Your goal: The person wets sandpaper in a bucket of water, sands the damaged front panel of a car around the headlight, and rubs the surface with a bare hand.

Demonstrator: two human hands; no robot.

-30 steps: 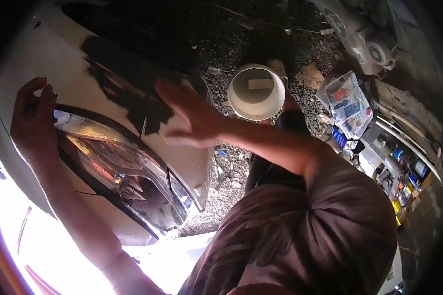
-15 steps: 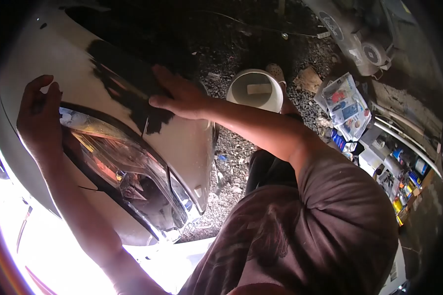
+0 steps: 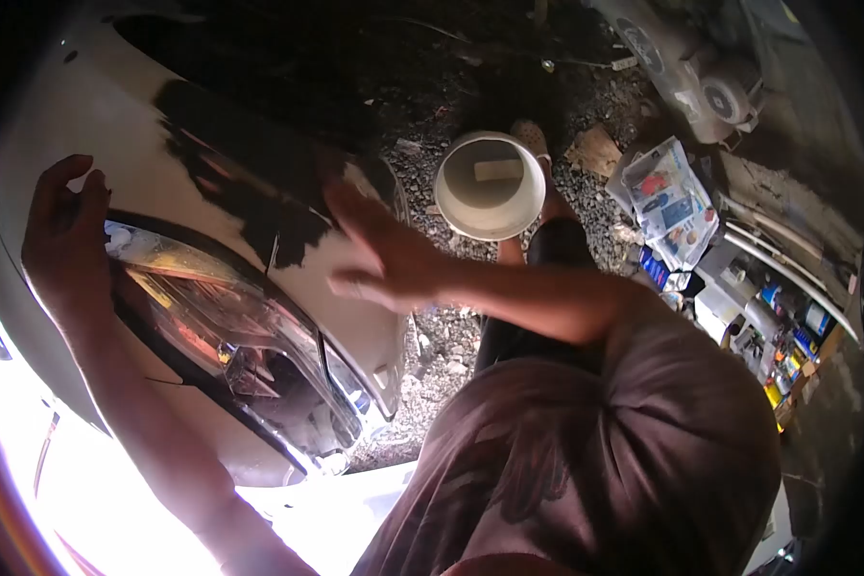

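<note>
A pale car panel [image 3: 96, 106] bears a dark, ragged-edged patch [image 3: 250, 192]. Over the panel's right part, just beside that patch, is my right hand [image 3: 379, 245], smeared by motion, its thumb apart from the other fingers; nothing shows in it. Left of the headlight [image 3: 230, 326], my left hand [image 3: 67, 230] is raised by the panel with its fingers curled and a gap between thumb and forefinger. Whether it holds anything is too dark to tell.
A white bucket [image 3: 494, 226] with a pale block in it stands on the gravel [image 3: 451, 336], beside my foot. Newspaper [image 3: 677, 206] lies at the right, above a box of bottles and cans [image 3: 778, 336]. A grinder-like tool [image 3: 725, 101] is at the upper right.
My right hand went up and left over the dark patch, then came back down and right. My left hand stays by the headlight. The view has shifted slightly.
</note>
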